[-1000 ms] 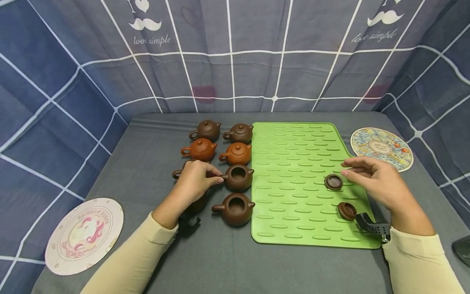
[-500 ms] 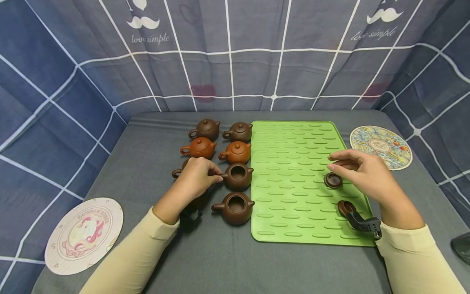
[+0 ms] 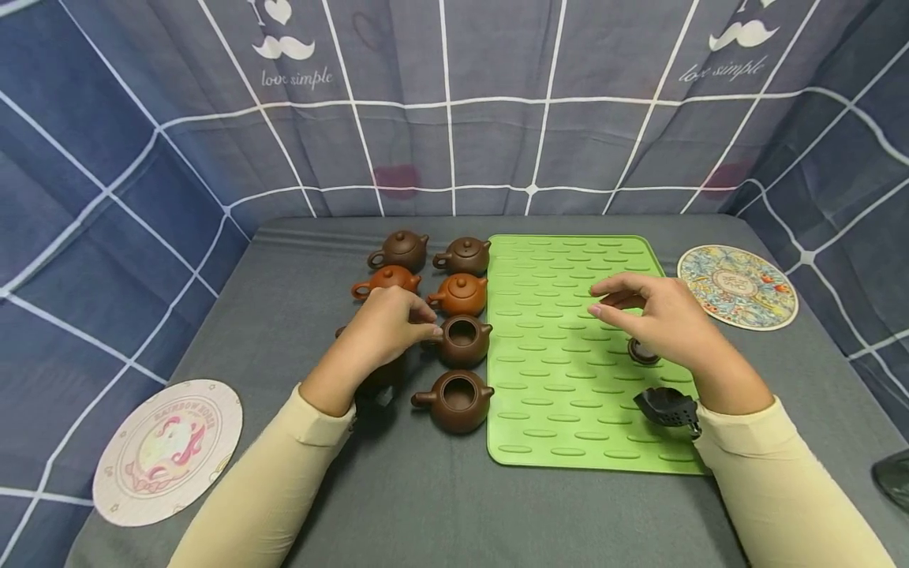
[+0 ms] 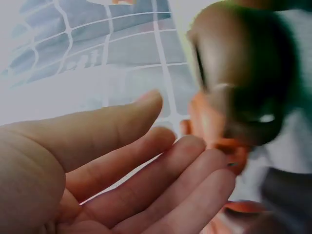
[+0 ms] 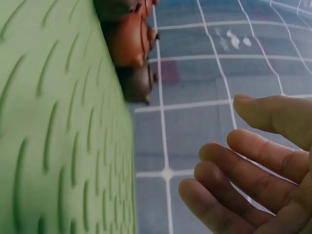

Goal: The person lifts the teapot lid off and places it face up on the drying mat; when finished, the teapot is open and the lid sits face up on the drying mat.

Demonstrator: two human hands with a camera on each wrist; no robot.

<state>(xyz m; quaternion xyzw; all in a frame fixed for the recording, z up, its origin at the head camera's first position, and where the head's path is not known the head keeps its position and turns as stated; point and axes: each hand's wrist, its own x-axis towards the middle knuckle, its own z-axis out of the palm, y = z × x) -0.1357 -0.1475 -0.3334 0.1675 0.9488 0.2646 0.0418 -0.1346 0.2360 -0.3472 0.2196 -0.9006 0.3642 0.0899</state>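
My left hand is beside the handle of a brown lidless teapot; in the left wrist view its thumb and fingers are spread apart with nothing between them. A second lidless brown teapot sits just in front. Over the green mat my right hand hovers, its fingers loosely bent and holding nothing. A small brown teapot lid lies on the mat, partly covered by this hand; another lid is hidden beneath the wrist.
Lidded teapots stand behind: two orange-red ones and two brown ones. The left forearm hides more brown pots. A pink-patterned round mat lies at the left, a floral round mat at the back right. A dark object sits at the right edge.
My right hand has moved left and slightly away over the green mat, covering the lids more. My left hand has let go of the teapot's handle and shifted slightly up.
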